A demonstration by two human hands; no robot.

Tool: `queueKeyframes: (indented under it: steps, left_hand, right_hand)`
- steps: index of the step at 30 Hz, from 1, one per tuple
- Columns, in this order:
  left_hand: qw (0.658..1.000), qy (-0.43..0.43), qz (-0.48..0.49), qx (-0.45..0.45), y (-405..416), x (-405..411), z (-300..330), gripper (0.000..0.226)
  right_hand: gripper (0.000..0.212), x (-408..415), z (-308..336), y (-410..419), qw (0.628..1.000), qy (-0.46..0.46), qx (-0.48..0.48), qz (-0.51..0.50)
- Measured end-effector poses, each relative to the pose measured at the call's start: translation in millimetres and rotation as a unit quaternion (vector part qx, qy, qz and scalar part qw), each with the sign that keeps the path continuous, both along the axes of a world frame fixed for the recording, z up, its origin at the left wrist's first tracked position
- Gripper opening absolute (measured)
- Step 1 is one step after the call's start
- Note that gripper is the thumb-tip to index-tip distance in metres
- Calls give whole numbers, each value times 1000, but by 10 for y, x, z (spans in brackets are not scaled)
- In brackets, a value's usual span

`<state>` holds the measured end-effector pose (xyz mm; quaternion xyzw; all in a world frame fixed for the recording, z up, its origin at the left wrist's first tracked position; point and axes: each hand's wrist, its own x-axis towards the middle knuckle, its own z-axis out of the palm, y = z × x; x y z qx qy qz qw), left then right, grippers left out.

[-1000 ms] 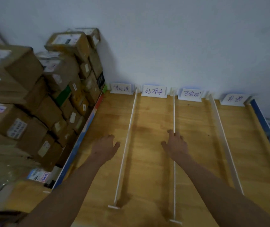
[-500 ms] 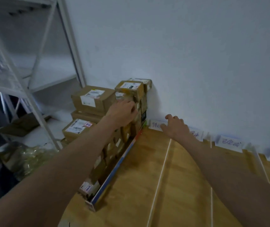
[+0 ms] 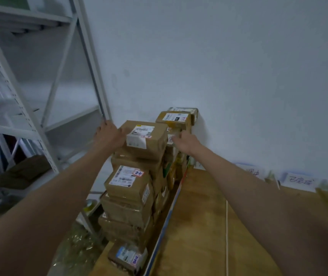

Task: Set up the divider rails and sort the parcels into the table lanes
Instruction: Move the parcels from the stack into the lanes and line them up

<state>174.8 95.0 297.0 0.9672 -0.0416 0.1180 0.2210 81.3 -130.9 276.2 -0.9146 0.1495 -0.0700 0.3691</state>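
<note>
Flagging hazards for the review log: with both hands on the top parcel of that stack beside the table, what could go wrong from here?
1. The top parcel sits on a tall, uneven stack of parcels; lifting it could drag or topple those beneath.
2. The left hand and right hand touch opposite sides, but no secure grip shows, so it may slip.
3. The swing to the table crosses its raised blue edge; the parcel could catch there.

A plain white wall (image 3: pixel 238 66) fills the background in dim, bluish light. To the left stands a pale metal shelving unit (image 3: pixel 29 86) with diagonal braces, its bare shelves in shadow; a flattened sheet of cardboard (image 3: pixel 19 172) lies beneath it.
</note>
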Motion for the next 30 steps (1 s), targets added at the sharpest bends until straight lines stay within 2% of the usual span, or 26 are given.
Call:
queueKeyframes:
  steps: [5,8,15,19,22,25,30]
  left_hand:
    - [983,117,-30,-139,134,384,-195,66]
    - [969,147,-44,-193,117,449,-358,72]
    - [968,84,-85,-220,90,348,-84,54]
    - [959,52,-154,-232,33,243,221,41]
    - [950,27,-208,-231,-71,154,412,40]
    - [944,7,-264,-198,-250,2,523,39]
    - [927,36,-330,-175,-660,-253,470,41]
  right_hand:
    - [45,361,-57,409,982,-12,183,-47]
    - [45,414,-95,513,977,-17,197,-81]
    - [44,309,110,536,967,-51,223,-108]
    - [74,6,358,451,948,-98,287,-95]
    - [67,-303,540,339,937,-96,320,-99]
    - [65,-592,615,158,945,-62,301,-114]
    - [75,-1071,501,-170,969,20,195,-147]
